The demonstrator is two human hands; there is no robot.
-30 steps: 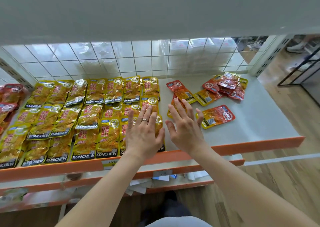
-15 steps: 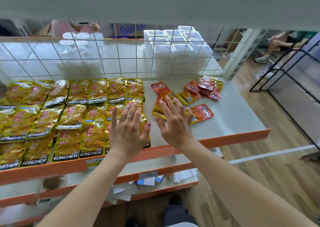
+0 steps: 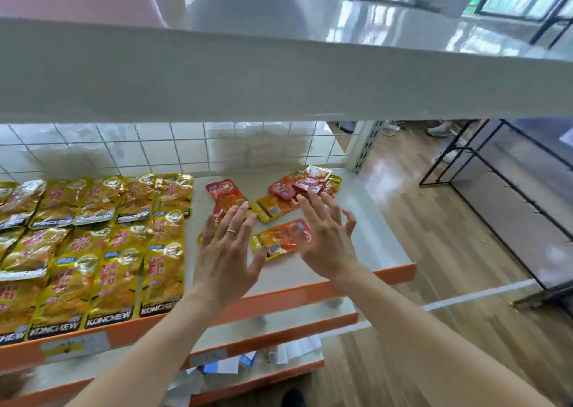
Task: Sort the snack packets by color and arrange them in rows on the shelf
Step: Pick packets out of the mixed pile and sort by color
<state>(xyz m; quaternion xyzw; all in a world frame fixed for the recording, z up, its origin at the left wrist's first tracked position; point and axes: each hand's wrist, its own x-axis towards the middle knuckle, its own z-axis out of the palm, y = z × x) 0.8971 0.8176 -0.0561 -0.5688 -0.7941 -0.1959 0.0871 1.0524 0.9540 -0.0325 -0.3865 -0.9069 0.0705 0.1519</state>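
Shop: tiered shelf (image 3: 393,271) with price label (image 3: 74,346), stocked snack packets (image 3: 117,245).

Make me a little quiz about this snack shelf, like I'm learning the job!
1. True or false: the yellow packets lie in tidy rows.
2. Which hand wears the ring? A left, B right.
3. Fill in: the red packets lie loose to the ____ of the yellow ones.
Key: 1 true. 2 A, the left hand. 3 right.
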